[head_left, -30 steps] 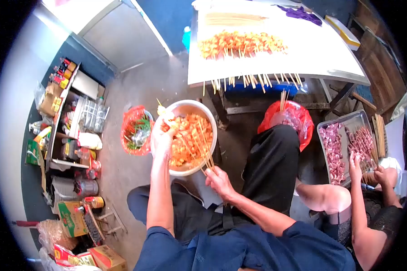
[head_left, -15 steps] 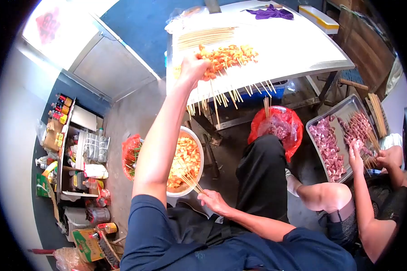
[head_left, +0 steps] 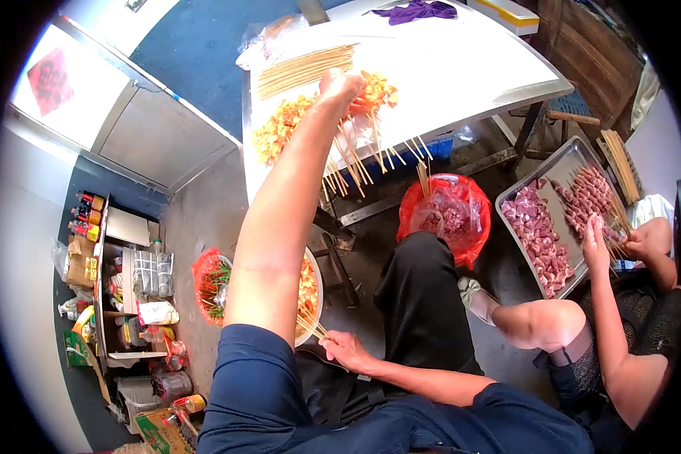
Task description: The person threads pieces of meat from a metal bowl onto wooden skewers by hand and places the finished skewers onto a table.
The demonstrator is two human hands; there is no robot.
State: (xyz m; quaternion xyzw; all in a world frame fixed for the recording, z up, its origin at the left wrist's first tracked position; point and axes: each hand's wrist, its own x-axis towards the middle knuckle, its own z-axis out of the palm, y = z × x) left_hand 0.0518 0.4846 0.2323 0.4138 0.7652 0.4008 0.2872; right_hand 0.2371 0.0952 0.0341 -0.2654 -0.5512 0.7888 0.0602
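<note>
Holding a few thin sticks (head_left: 310,319) in the right hand (head_left: 344,350), fingers closed round the near ends; sticks slant far-left over the rim of the bowl (head_left: 319,291), which is partly hidden by the left forearm. Left hand (head_left: 342,85) is out over the counter (head_left: 446,68), in among the orange skewers (head_left: 284,129). Its fingers curl down and the back of the hand hides the grip, so can't tell if it's on one.

Key relation: orange skewers lie on both sides of the left hand. Food ends far, bare ends near, long axis roughly far to near with a slant; several ends overhang the near edge. Left hand is right there; right hand is well apart, by the lap. Loose sticks (head_left: 306,69) lie just left and far of the left hand, axis roughly left-right.

Surface: white, glare washes out detail. Purple cloth (head_left: 416,12) at the far edge. Right side: red bag (head_left: 473,200), then metal tray (head_left: 558,214) of meat, co-worker's hand (head_left: 596,236) beside it. Left side: metal door (head_left: 155,140), packed shelf.
</note>
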